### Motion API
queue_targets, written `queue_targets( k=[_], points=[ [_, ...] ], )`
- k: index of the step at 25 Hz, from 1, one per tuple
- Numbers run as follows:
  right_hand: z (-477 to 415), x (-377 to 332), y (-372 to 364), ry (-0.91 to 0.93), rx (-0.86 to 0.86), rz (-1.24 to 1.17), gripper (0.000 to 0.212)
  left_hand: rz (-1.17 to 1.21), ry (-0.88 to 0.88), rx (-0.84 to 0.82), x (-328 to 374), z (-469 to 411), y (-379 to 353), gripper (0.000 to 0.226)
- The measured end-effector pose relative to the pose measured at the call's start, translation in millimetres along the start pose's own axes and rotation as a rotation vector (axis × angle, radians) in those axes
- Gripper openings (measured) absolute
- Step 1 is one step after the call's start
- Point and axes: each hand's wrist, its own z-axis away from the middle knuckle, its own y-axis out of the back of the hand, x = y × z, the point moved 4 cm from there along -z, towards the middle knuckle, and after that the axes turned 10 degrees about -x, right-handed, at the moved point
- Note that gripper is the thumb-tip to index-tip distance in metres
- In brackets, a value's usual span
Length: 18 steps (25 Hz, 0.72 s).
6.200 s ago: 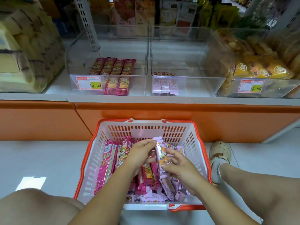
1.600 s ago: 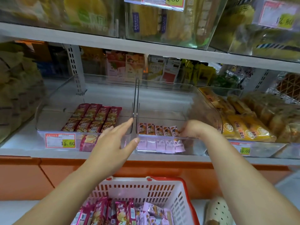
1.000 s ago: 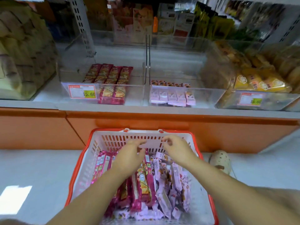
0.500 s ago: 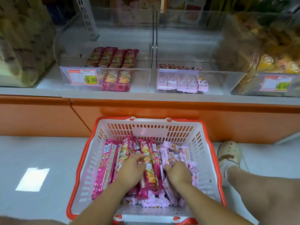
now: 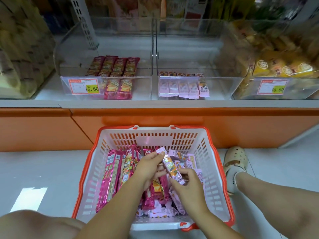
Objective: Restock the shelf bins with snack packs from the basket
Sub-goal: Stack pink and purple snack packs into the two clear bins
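Both hands (image 5: 170, 176) on lilac pack (image 5: 171, 167)

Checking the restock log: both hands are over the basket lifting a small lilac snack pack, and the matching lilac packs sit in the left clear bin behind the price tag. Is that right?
Not quite. The head view shows the lilac packs in the middle clear bin; the left bin, with the price tag, holds magenta packs. The rest stands: left hand and right hand hold a lilac pack over the basket.
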Motion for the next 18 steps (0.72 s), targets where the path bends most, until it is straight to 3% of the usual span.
queue_targets(
  k=[3,11,15,18],
  points=[
    [2,0,7,0.032,0.028,-0.006,0.028,0.025,-0.008,-0.008,2,3,-4,0.045],
    [-3,-35,14,0.095,0.002,-0.011,0.037,-0.074,-0.125,-0.040,36,33,-18,0.025],
    [-12,-121,60,0.260,0.081,0.137,0.028,-0.233,-0.321,-0.147,116,65,-61,0.017],
    [-13,-204,113,0.417,0.187,0.175,0.023,-0.347,-0.607,-0.144,192,93,-85,0.017]
  ],
)
